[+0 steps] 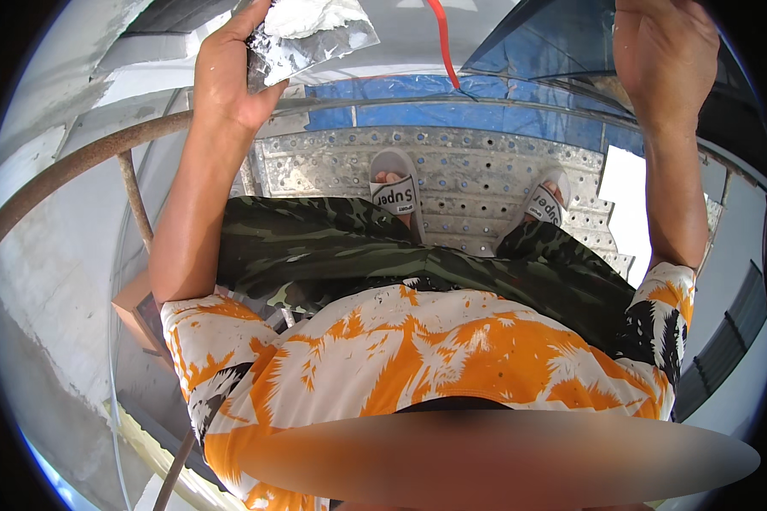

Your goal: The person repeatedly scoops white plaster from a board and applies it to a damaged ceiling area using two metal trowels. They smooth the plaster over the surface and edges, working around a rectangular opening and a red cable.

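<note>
My left hand (230, 72) is raised at the upper left, its fingers closed round the edge of a flat metal plate (352, 43). White putty (302, 19) lies in a thick layer on the plate, and smears of it reach the side near my palm. At the upper right, my right hand (666, 61) is lifted beside a dark bluish, see-through surface. Its fingers run out past the top of the picture, so their grip and anything in it are hidden.
I stand in sandals on a perforated metal platform (469, 162). A rusty curved rail (85, 166) rises at the left. Beyond the platform runs a blue strip (452, 117), and a red strap or tube (444, 43) hangs above it. A brown box (136, 313) sits lower left.
</note>
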Demonstrator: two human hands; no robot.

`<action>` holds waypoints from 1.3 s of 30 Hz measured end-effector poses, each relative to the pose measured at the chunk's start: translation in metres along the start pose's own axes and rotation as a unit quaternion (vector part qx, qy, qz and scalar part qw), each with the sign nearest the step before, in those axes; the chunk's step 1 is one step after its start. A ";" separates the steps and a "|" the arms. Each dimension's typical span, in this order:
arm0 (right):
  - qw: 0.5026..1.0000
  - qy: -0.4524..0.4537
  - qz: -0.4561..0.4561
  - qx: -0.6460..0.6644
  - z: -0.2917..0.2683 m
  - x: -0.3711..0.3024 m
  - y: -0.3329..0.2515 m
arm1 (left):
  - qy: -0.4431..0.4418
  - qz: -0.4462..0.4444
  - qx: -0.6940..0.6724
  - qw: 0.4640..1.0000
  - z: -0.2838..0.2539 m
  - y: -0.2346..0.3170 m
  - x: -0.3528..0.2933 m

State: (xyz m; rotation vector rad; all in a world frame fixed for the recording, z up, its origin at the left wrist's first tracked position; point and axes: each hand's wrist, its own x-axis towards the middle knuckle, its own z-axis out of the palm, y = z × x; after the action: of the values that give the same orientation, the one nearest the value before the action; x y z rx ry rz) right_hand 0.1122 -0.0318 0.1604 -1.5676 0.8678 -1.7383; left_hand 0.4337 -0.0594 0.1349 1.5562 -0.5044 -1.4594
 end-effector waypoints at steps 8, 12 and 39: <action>0.995 -0.011 0.096 0.021 -0.005 -0.018 0.031 | -0.114 0.048 0.011 0.992 0.019 -0.005 -0.006; 0.974 -0.171 -0.022 -0.148 -0.005 -0.022 0.022 | -0.179 0.018 -0.013 0.984 0.047 0.002 -0.010; 0.994 -0.059 0.043 -0.079 0.020 -0.035 0.001 | -0.212 -0.084 -0.099 0.969 0.087 -0.005 -0.006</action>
State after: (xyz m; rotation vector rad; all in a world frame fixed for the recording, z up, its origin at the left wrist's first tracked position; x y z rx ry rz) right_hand 0.1350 -0.0053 0.1407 -1.6906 1.0190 -1.5316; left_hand 0.3498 -0.0807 0.1445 1.1517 -0.4614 -1.9278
